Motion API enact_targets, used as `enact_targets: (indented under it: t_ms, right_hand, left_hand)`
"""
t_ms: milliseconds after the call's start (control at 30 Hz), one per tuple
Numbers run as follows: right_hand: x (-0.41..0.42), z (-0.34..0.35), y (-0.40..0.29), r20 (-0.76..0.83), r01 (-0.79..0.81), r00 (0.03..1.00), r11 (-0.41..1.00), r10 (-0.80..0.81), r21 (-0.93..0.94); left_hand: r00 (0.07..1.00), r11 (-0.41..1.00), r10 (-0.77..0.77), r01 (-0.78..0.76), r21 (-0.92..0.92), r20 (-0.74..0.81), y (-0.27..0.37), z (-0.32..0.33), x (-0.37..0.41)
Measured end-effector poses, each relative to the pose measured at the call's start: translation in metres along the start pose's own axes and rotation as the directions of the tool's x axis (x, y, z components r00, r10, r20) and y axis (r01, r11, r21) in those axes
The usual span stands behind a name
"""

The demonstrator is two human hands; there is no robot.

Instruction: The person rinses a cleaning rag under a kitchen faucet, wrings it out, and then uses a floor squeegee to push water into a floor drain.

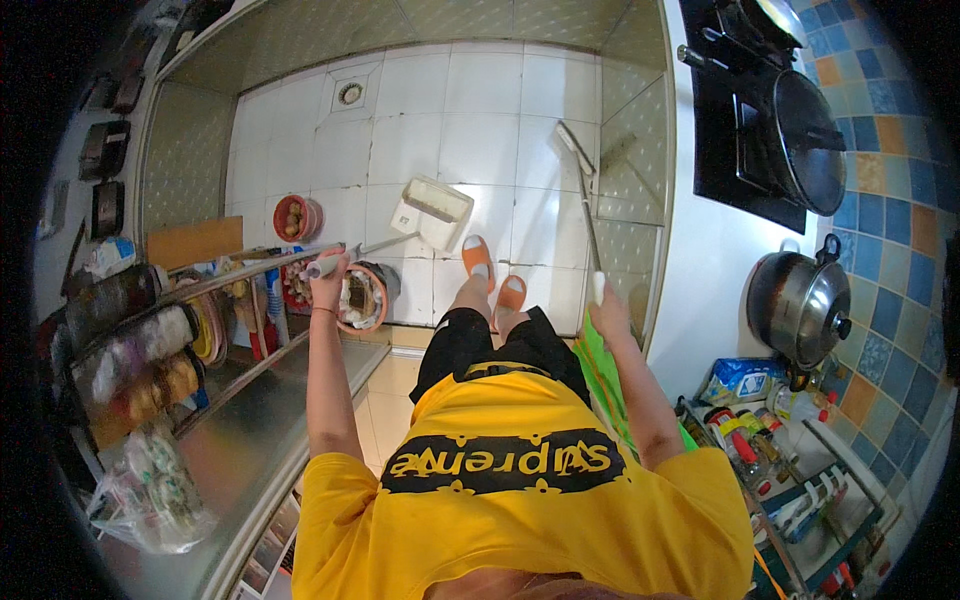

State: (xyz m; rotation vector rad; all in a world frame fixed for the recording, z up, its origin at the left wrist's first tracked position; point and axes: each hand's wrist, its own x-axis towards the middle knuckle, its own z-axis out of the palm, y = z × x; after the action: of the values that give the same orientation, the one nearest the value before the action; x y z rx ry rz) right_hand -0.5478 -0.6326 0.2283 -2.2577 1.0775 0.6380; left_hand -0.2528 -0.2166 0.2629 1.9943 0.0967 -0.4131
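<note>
My left hand (pixel 330 281) grips the pale handle end of a long-handled dustpan. The cream dustpan (pixel 432 212) rests on the tiled floor ahead of my feet, with a dark strip across its inside. My right hand (pixel 611 315) is closed around the white grip of a broom (pixel 589 217). Its narrow, pale head (pixel 575 148) is down by the base of the right-hand cabinet, apart from the dustpan. Just beyond my left hand stands a lined bin (pixel 364 298) holding waste.
A red pot of round items (pixel 296 218) stands left of the dustpan. A floor drain (pixel 350 94) lies farther off. At left is a cluttered rack (pixel 255 274). On the right are a stove (pixel 750 142), a lidded steel pot (pixel 799 311) and bottles (pixel 750 442).
</note>
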Motion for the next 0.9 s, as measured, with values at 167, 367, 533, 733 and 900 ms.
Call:
enact_targets:
  t_ms: [167,367,533,733,900]
  right_hand:
    - [-0.001,0.041,-0.011,0.058,0.003,0.998,0.999,-0.001,-0.043]
    - [-0.088,0.044,-0.014,0.316,0.123,0.942,0.992,-0.116,-0.001]
    - [-0.104,0.035,0.055,0.300,0.154,0.931,0.970,-0.206,0.186]
    - [-0.157,0.050,0.057,0.154,0.069,0.985,0.993,-0.084,0.095]
    - [-0.175,0.093,0.014,0.112,-0.145,0.986,0.973,0.127,0.179]
  left_hand:
    - [0.998,0.995,0.005,-0.010,0.098,0.056,-0.007,0.019,-0.012]
    - [1.000,0.996,-0.001,0.001,0.088,0.005,-0.032,0.044,-0.016]
    - [0.996,0.998,-0.050,0.052,-0.025,0.070,-0.020,0.052,-0.040]
    - [0.991,0.983,0.097,-0.082,-0.163,0.088,-0.064,0.025,-0.086]
    - [0.990,0.990,0.103,-0.093,-0.103,0.099,-0.108,-0.018,-0.130]
